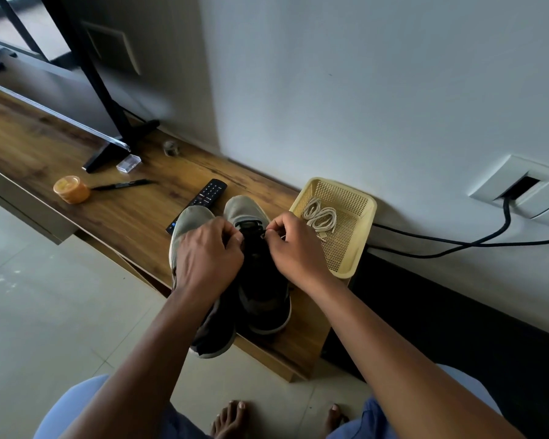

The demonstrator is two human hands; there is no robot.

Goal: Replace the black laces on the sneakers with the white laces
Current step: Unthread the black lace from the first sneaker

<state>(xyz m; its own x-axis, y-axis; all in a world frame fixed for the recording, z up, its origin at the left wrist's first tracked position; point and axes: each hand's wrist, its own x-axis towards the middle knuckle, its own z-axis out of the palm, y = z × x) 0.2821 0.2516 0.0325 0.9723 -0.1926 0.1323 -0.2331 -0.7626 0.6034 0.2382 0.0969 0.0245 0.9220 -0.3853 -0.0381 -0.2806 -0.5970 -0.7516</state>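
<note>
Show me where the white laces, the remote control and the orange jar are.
white laces (pixel 319 217), head view, on the coiled bundle's middle, inside the yellow basket.
remote control (pixel 208 192), head view, on its keypad.
orange jar (pixel 71 189), head view, on its lid.

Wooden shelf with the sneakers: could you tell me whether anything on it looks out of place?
The left grey-and-black sneaker juts past the wooden shelf edge, heel hanging over the floor; it might tip off. Nothing looks spilled or damaged.
</note>
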